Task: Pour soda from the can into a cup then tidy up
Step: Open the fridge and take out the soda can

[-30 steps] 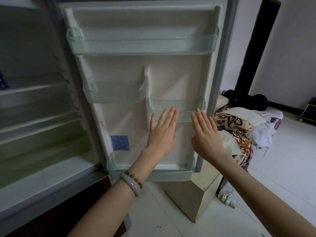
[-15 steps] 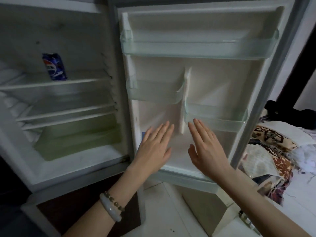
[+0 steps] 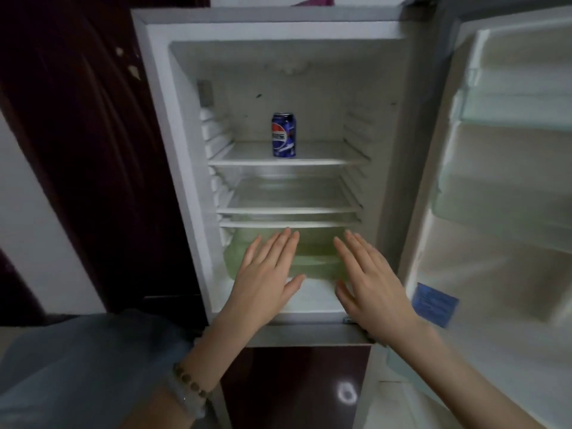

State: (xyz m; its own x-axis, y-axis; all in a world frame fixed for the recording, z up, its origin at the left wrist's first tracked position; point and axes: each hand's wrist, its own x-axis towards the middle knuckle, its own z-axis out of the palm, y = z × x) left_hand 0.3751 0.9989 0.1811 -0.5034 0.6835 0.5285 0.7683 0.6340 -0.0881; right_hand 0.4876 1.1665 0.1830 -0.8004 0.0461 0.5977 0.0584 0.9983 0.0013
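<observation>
The view has swung from the open white door (image 3: 510, 181) to the fridge interior. A blue aluminium soda can (image 3: 283, 135) stands upright on the top shelf (image 3: 325, 156), at twelve o'clock. Left hand (image 3: 266, 274) and right hand (image 3: 371, 283), flat and empty, hover before the green drawer (image 3: 312, 252) at six o'clock.

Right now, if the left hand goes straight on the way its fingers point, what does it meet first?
Probably the green crisper drawer low in the fridge; depth is unclear. The left hand, open and flat, points there, well below the soda can.
</observation>
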